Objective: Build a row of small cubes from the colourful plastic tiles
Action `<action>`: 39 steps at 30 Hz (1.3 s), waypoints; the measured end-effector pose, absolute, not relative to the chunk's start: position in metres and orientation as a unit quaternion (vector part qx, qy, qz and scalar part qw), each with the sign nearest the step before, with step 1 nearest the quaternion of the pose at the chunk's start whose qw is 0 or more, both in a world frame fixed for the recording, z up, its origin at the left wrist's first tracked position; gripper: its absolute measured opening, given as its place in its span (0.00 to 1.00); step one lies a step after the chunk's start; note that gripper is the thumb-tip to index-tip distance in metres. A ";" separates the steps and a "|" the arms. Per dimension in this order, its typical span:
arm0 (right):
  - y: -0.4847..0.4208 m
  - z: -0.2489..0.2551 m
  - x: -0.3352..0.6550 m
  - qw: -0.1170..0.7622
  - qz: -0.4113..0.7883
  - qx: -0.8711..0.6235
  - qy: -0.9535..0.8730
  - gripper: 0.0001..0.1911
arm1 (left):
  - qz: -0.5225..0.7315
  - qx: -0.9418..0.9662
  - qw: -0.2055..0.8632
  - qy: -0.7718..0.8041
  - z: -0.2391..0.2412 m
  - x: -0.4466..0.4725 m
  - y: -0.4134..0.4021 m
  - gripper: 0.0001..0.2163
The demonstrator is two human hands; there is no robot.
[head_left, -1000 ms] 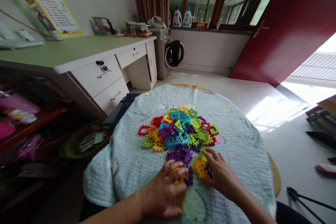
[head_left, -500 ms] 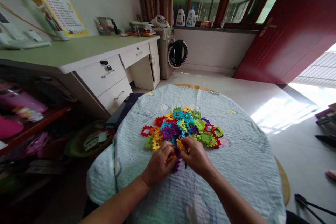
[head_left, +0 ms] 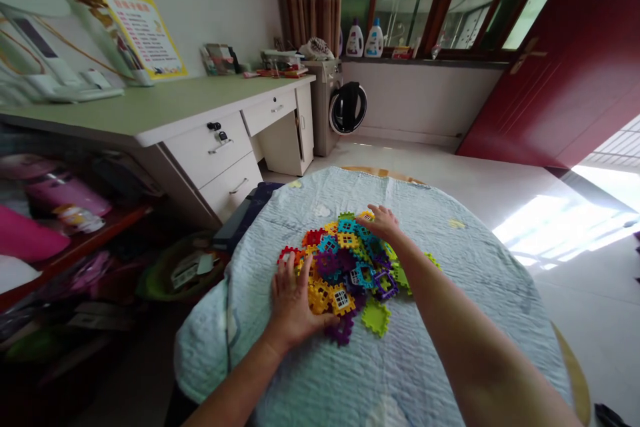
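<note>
A heap of colourful plastic interlocking building pieces (head_left: 327, 263) with notched edges lies on the cloth-covered round table (head_left: 480, 293). My left hand (head_left: 293, 300) rests spread at the heap's near left side, its thumb beside a purple piece (head_left: 341, 331). Yellow window pieces (head_left: 343, 299) lie just right of its fingers. Across the far right side of the heap reaches my right hand (head_left: 383, 221), fingers stretched out over blue and yellow pieces. Whether its fingertips touch them I cannot tell. A flat lime-green piece (head_left: 376, 317) sits at the near edge of the heap.
A desk with drawers (head_left: 220, 140) stands to the left, with a washing machine (head_left: 325, 107) behind it, its door open. Low on the left are a shelf with pink items (head_left: 65, 193) and a green basin (head_left: 150, 280). A red door (head_left: 530, 73) is at right.
Both hands have come apart from the near side of the heap and opened. My right hand has moved forward to its far side, my left slightly left. Pieces now lie spread nearer me.
</note>
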State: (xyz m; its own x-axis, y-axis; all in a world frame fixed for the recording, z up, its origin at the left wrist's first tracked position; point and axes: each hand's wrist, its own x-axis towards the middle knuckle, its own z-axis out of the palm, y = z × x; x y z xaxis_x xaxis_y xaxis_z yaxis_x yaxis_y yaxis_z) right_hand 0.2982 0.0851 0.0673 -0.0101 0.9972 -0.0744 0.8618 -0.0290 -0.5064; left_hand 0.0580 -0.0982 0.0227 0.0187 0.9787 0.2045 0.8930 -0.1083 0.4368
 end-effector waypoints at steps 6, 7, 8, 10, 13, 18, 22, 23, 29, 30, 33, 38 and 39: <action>0.063 0.056 0.286 0.089 0.244 -0.652 -0.712 0.37 | 0.235 0.730 0.131 0.628 0.017 0.055 -0.084 0.60; 0.056 0.055 0.285 0.093 0.252 -0.636 -0.723 0.36 | 0.247 0.732 0.132 0.621 0.016 0.056 -0.082 0.60; 0.048 0.056 0.286 0.103 0.261 -0.619 -0.734 0.36 | 0.260 0.733 0.131 0.615 0.015 0.056 -0.082 0.59; 0.034 0.056 0.290 0.130 0.277 -0.583 -0.753 0.35 | 0.286 0.734 0.130 0.602 0.013 0.055 -0.081 0.57; 0.015 0.062 0.304 0.147 0.309 -0.542 -0.768 0.33 | 0.305 0.746 0.144 0.575 0.014 0.052 -0.078 0.54; 0.004 0.080 0.333 0.113 0.314 -0.531 -0.779 0.25 | 0.302 0.762 0.178 0.544 0.018 0.044 -0.065 0.53; 0.015 0.080 0.351 0.120 0.231 -0.627 -0.734 0.22 | 0.318 0.711 0.111 0.618 0.017 0.033 -0.050 0.42; 0.018 0.076 0.355 0.125 0.203 -0.652 -0.719 0.23 | 0.319 0.692 0.094 0.640 0.016 0.031 -0.047 0.38; 0.018 0.047 0.372 0.111 0.163 -0.750 -0.631 0.28 | 0.314 0.679 0.054 0.661 0.013 0.027 -0.034 0.24; 0.013 0.045 0.372 0.113 0.177 -0.735 -0.645 0.26 | 0.328 0.682 0.052 0.652 0.014 0.026 -0.032 0.22; -0.008 0.045 0.368 0.141 0.245 -0.632 -0.722 0.20 | 0.344 0.679 0.031 0.648 0.016 0.022 -0.024 0.19; -0.031 0.054 0.378 0.212 0.346 -0.527 -0.747 0.18 | 0.307 0.675 0.071 0.668 0.016 0.018 -0.004 0.19; -0.030 0.053 0.384 0.230 0.341 -0.541 -0.733 0.18 | 0.301 0.693 0.110 0.645 0.017 0.020 0.001 0.19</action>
